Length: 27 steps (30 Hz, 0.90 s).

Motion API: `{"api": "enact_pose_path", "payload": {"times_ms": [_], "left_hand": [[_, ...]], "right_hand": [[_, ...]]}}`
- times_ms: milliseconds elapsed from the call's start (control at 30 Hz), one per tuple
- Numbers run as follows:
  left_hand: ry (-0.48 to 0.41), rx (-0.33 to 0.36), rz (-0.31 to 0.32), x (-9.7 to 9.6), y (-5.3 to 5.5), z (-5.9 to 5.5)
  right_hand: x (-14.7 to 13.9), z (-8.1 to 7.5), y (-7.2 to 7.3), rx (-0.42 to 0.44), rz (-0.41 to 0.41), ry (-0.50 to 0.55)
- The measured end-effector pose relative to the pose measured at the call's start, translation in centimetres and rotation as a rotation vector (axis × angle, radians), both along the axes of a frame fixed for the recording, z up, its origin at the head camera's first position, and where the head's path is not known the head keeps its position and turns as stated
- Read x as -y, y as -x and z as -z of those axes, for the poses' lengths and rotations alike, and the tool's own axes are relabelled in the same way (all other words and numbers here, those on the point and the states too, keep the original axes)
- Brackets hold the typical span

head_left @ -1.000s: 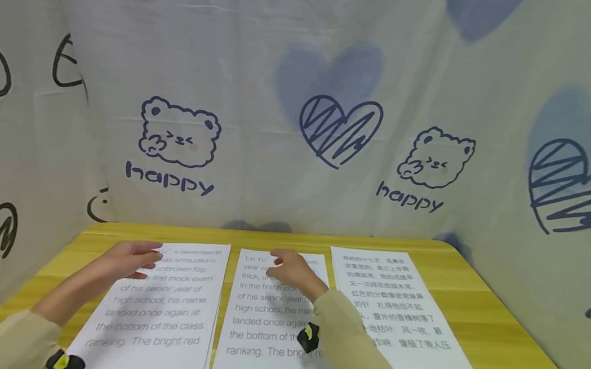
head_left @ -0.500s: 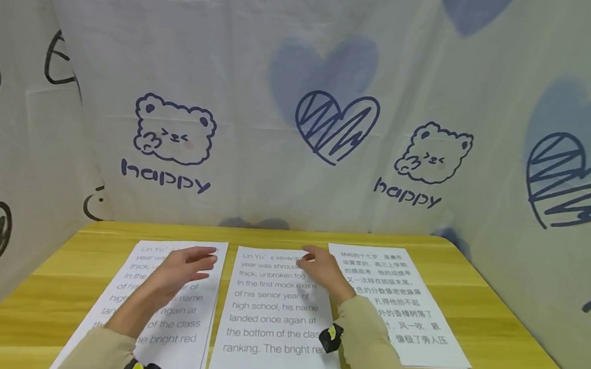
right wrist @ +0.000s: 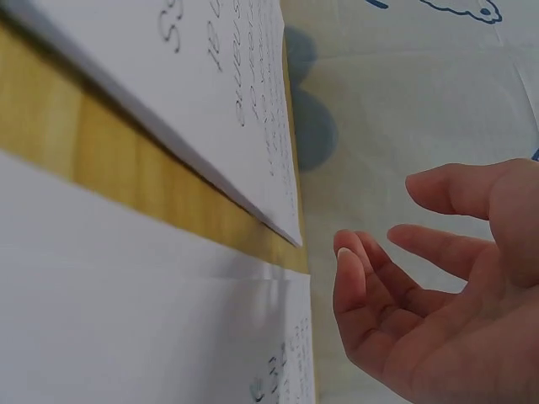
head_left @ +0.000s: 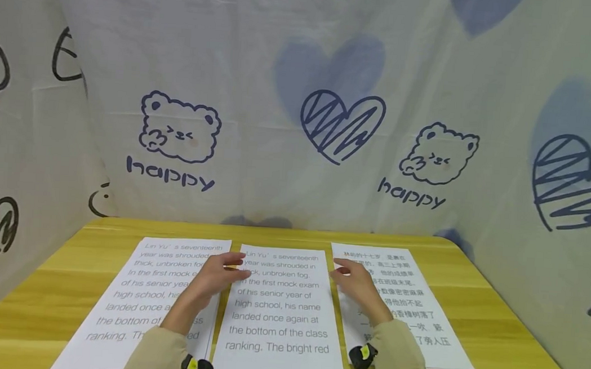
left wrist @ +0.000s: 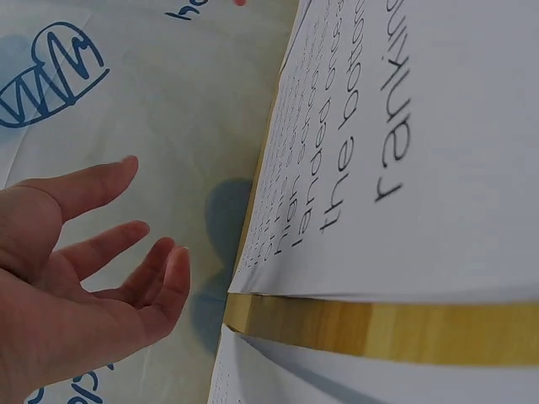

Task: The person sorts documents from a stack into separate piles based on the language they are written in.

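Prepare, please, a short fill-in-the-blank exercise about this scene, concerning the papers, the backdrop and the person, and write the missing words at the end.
1. The text on the middle stack of white printed paper begins with the name "Lin ____".
2. The right stack of white printed paper bears ____ characters.
3. Below the left navy bear outline on the pale cloth backdrop stands the word "____".
4. The person's left grip and right grip hold ____.

Missing words: Yu; Chinese; happy; nothing.

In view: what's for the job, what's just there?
Likely the job:
left hand
right hand
middle English paper stack
left English paper stack
right Chinese paper stack

Likely just there:
printed cloth backdrop
yellow table
black wrist devices
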<state>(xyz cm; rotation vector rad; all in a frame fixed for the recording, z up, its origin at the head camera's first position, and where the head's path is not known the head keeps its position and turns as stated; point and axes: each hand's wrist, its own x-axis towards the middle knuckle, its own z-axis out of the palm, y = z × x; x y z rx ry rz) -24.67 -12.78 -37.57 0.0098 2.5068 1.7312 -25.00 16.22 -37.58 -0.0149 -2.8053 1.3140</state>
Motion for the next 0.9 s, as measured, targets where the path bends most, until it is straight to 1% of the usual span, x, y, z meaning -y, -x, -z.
{"api": "enact_pose_path", "payload": {"times_ms": [133,233,333,500,633,733,900], "left_hand": [[0.040,0.029,-0.012,-0.1,0.1,0.1],[0.072,0.047,-0.019,0.2,0.0,0.5],[0.069,0.063,-0.017,0.8,0.0,1.0],[0.019,0.079,0.005,1.3,0.1,1.8],[0.025,0.099,0.025,1.4,0.2,2.4],[0.048,0.108,0.025,1.4,0.2,2.6],[0.062,0.119,0.018,1.4,0.2,2.6]], "right_hand": [[-0.1,0.2,-0.2,0.038,0.004,0.013],[-0.1,0.3,-0.3,0.059,-0.011,0.012],[-0.1,0.5,-0.3,0.081,-0.019,0.013],[-0.2,1.1,-0.3,0.118,-0.021,0.012],[-0.4,1.3,-0.2,0.141,-0.013,0.026],[-0.5,1.4,-0.1,0.156,-0.011,0.032],[-0.8,1.6,0.3,0.177,-0.033,0.009]]}}
